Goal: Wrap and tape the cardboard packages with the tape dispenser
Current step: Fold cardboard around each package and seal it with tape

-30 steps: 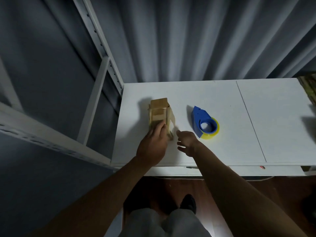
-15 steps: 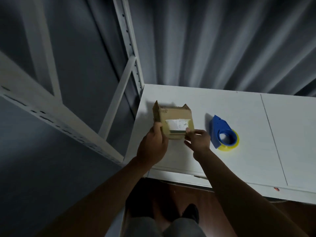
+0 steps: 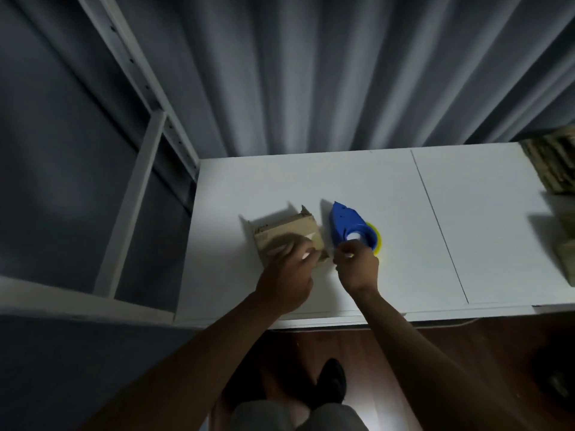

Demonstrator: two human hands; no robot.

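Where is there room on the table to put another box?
Bare table lies between the tape dispenser and the cardboard stack, and behind the box. It is crowded where both hands work.

Both hands [image 3: 287, 269] [image 3: 357, 265] forward, fingers curled

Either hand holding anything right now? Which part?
Left hand rests on the cardboard package, fingers over its near top face. Right hand hovers by the tape dispenser; its grip is too blurred to tell.

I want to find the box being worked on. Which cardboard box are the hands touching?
The small box beside the blue tape dispenser; the left hand rests on it. The other cardboard sits far right, untouched.
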